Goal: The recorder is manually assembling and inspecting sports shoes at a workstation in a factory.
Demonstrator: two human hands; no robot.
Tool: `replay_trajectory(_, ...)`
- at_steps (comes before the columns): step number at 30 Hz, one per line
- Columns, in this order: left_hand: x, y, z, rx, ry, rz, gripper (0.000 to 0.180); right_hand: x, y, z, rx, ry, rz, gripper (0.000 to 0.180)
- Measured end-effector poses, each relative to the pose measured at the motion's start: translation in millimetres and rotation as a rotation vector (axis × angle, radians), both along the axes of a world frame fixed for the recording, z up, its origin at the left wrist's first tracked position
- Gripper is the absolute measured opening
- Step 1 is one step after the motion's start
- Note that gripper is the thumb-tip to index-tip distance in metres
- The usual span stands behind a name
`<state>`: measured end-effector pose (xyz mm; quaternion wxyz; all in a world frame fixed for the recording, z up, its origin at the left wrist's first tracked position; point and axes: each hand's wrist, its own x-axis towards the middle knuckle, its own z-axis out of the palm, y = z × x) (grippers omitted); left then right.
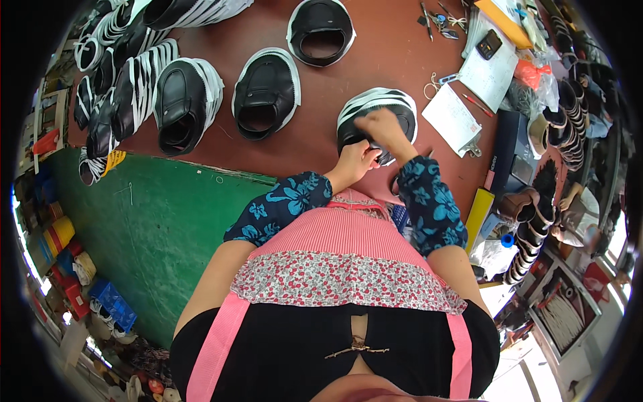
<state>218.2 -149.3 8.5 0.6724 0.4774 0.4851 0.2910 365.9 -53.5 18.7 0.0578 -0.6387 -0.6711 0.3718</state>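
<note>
A stack of black shoe uppers with white edging lies on the red-brown table in front of me. At its near edge is my left hand, fingers curled and pinched on the black rim of the top upper. My right hand is raised over the stack, its fingers drawn together and slightly blurred. Whatever the right fingers hold, if anything, is too small or hidden to make out. Between the hands, part of the top upper is covered from view.
More black uppers stand to the left, one farther off, with overlapping rows at far left. To the right lie a clipboard with paper, a red pen, a black device and a dark blue box. A green surface borders the table.
</note>
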Motion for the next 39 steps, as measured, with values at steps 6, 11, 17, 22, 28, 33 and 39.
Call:
replay_trajectory(6,4.4,8.4,-9.7,0.085,0.025,0.043,0.024,-9.2,2.9,-9.7,-0.049,-0.173,-0.125,0.045)
replay_trajectory(11,1.7,3.3,-14.0,0.066,0.059,0.011,0.025,-5.1,-1.4,-10.8,-0.011,-0.191,-0.201,0.046)
replay_trajectory(17,2.3,3.5,-12.6,0.095,0.054,0.024,0.024,6.9,0.2,-3.3,0.024,-0.164,-0.059,0.050)
replay_trajectory(22,-5.4,5.5,-28.9,0.301,0.125,-0.096,0.022,-23.9,-17.0,6.2,-0.007,-0.062,0.100,0.053)
replay_trajectory(28,4.1,5.5,-24.3,0.089,-0.014,0.024,0.019,-0.8,-0.9,6.1,0.105,-0.168,0.044,0.047)
replay_trajectory(33,1.5,-6.2,-59.2,0.356,0.076,0.012,0.018,-61.9,8.4,25.2,-0.147,-0.034,0.336,0.049)
replay_trajectory(39,3.5,17.0,-24.3,0.184,0.095,0.020,0.025,-61.7,64.9,-29.4,0.196,-0.353,0.348,0.043)
